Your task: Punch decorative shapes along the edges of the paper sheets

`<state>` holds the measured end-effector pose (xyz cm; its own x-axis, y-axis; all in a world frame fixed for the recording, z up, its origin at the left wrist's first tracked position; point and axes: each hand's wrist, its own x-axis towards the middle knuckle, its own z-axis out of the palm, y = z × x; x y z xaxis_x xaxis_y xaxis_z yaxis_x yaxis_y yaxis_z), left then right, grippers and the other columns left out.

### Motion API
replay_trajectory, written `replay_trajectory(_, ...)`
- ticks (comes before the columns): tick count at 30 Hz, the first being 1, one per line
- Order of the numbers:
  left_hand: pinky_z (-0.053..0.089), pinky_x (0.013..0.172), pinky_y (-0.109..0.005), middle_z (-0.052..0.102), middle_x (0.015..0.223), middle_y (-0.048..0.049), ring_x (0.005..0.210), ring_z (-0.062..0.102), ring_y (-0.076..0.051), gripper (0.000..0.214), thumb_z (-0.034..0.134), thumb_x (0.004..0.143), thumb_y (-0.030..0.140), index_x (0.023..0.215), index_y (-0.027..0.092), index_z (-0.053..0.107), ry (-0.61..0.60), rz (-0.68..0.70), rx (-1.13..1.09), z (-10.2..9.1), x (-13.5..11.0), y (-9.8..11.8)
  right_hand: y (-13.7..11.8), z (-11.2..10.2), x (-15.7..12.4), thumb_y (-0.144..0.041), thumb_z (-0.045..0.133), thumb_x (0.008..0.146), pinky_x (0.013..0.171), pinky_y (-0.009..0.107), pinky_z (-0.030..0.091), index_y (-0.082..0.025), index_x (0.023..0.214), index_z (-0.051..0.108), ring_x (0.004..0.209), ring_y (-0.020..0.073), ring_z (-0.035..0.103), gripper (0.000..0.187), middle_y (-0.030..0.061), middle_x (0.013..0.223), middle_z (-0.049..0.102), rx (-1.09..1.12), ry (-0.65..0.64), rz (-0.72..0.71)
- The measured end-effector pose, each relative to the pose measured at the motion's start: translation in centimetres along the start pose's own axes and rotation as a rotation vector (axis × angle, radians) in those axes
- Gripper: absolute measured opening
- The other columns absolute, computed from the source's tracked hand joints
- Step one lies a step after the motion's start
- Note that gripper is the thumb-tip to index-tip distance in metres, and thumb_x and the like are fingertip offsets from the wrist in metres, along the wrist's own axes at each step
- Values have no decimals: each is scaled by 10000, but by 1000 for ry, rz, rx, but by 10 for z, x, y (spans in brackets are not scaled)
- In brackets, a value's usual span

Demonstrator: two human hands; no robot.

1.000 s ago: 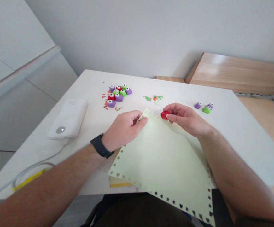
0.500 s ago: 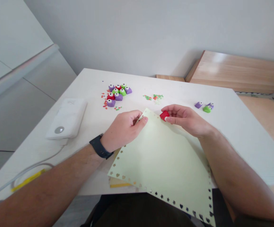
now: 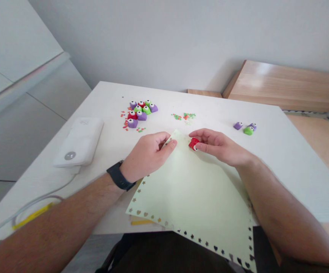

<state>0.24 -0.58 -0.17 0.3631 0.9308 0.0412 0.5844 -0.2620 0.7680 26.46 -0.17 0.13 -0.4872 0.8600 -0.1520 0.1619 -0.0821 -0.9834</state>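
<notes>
**— Sheet lie?**
— Pale green paper sheet (image 3: 192,201), set diamond-wise: one corner pointing away up the table, between the hands. Long diagonal from that corner down to the near right corner, which overhangs the table edge. Punched stars and hearts along both near edges.

**— Hands?**
— Left hand (image 3: 145,157): narrow pinch on the far corner of the sheet, black watch strap (image 3: 118,175) at the wrist. Right hand (image 3: 221,146): narrow grip on a red craft punch (image 3: 193,143), fingers around it. Punch at the sheet's upper right edge — just beside the far corner.

**— Surface, room?**
— White table (image 3: 266,151). Cluster of purple, red and green craft punches (image 3: 140,112) amid coloured paper scraps; three more punches (image 3: 245,129) at far right. White power bank (image 3: 79,142) at left, pale cable (image 3: 55,191) trailing off. Pale wall (image 3: 164,41) behind; light wood board (image 3: 283,85) upper right.

**— Against the earlier frame?**
— Punch lower, closer to the far corner; sheet shifted slightly toward lower left.
</notes>
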Motion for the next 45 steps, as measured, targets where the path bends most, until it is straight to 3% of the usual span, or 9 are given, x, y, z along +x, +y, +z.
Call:
replay_trajectory(7,273,556,-304,423,591,64,554,393,-104,382,549,1008,429,712,205,461,-17,-34,-4,1,0,0,5,-2,-1,-438,742,931,936,410,553,-224,1351,662,1007,224,680,478,73,1117,751,-258,11,28)
replay_trajectory(16,279,564,-306,416,596,66,566,389,-105,388,554,1014,437,718,203,465,-6,-4,1,2,-1,-1,8,-5,0,-436,765,906,866,382,553,-226,1291,694,935,212,673,444,55,1056,750,-357,5,8)
replay_trajectory(27,279,551,-306,408,593,67,559,383,-108,372,559,1011,436,726,205,497,-12,1,-26,3,-1,0,1,-1,0,-401,756,905,838,364,529,-219,1233,709,880,192,632,378,41,1023,727,-334,1,-3)
replay_trajectory(32,277,546,-308,422,597,67,556,387,-109,366,561,1011,446,738,207,511,-19,-4,-38,3,-1,-1,0,2,1,-382,789,859,858,382,526,-192,1249,701,883,195,622,443,58,1047,736,-304,51,27)
replay_trajectory(45,274,551,-307,402,595,67,559,380,-108,381,561,1013,441,723,205,486,-19,0,-37,2,-2,2,3,8,3,-351,800,834,826,362,508,-189,1094,705,856,188,616,321,42,949,713,-200,58,51)
